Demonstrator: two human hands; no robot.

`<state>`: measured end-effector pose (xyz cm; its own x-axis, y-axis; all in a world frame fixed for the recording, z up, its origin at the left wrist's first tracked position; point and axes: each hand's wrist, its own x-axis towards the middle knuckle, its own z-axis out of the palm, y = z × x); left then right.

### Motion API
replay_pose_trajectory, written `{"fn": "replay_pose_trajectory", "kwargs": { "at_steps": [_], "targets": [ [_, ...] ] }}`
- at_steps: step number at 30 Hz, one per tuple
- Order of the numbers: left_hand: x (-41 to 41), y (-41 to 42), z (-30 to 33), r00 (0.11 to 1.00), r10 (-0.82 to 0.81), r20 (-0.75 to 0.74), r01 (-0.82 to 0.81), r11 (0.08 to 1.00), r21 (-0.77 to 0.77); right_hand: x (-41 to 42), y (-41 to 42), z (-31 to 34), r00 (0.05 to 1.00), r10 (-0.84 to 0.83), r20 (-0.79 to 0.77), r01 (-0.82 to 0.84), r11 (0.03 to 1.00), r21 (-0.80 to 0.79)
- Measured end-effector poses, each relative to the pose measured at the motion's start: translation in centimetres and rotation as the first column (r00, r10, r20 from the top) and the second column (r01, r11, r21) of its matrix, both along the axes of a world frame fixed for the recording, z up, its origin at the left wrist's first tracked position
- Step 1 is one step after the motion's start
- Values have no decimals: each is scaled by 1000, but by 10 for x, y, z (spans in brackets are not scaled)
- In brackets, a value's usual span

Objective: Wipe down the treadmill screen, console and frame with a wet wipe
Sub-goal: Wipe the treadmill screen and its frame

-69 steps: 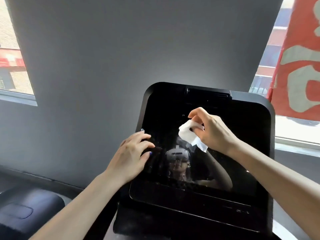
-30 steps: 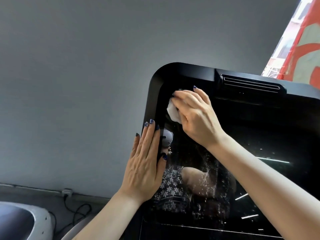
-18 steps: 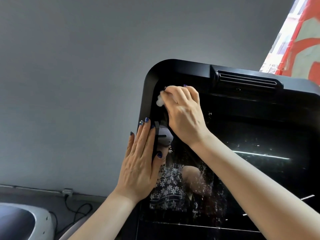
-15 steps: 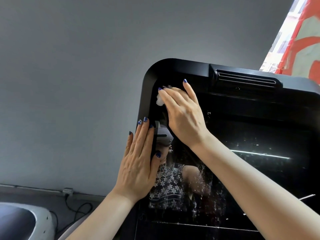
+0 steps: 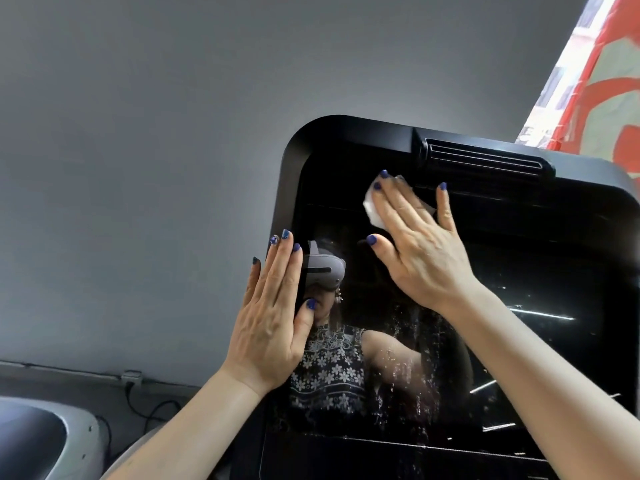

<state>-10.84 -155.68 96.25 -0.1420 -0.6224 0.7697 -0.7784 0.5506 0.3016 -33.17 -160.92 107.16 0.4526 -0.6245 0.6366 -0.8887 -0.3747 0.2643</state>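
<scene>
1. The grey wall (image 5: 173,133) fills most of your view behind the machine, with a red-and-pale banner (image 5: 609,98) at the upper right.
2. The treadmill screen (image 5: 519,323) is the big glossy black panel in front of you, set in a black frame (image 5: 294,161) with a slotted vent (image 5: 481,159) along the top edge. Streaks and droplets show on the glass low and centre, so that part looks unwiped or not yet dry.
3. Your left hand (image 5: 273,320) lies flat, fingers straight, along the screen's left edge, thumb on the glass, bracing the panel and holding nothing.
4. Your right hand (image 5: 415,237) presses flat with fingers spread, pinning the wet wipe (image 5: 372,207) against the top of the screen, just below the vent; only a white corner of it shows past your fingers.
5. You appear to be on the screen step, working the upper band. The next move calls for an even sweep rightward along the top, then down in rows, before console and frame.
</scene>
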Motion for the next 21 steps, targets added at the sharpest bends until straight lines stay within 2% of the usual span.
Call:
{"fn": "replay_pose_trajectory", "kwargs": {
  "at_steps": [6,12,21],
  "targets": [
    [0,0,0,1000,2,-11,-2,1000,12,8,3,-6,994,-50,100,48,999,17],
    [1,6,-5,999,3,-40,-3,1000,4,68,-10,6,998,59,10,-60,996,60],
    [6,15,-23,999,-2,-49,4,999,35,74,26,-28,995,103,-14,-100,984,146]
  ]
}}
